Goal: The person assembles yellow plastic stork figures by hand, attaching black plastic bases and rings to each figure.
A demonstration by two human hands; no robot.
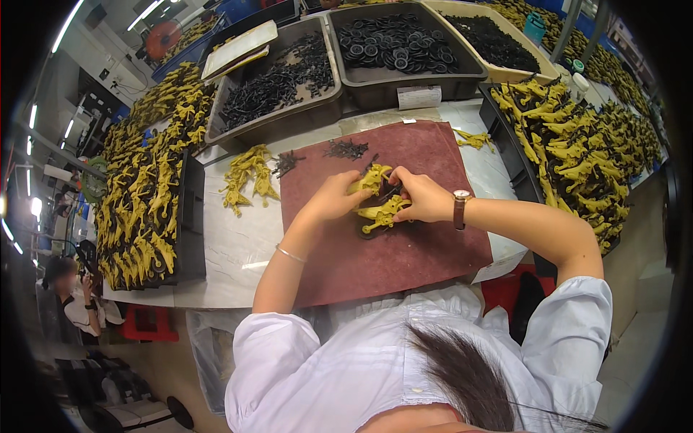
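here both the left hand (333, 196) and right hand (421, 196) grip a yellow toy (378, 212), its length running upper-left to lower-right.

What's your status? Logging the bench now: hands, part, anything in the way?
Left hand and right hand both grip the yellow toy piece over the maroon mat. Small black parts lie just beyond, apart from the hands.

Bright overhead tube light, fisheye-bent edges
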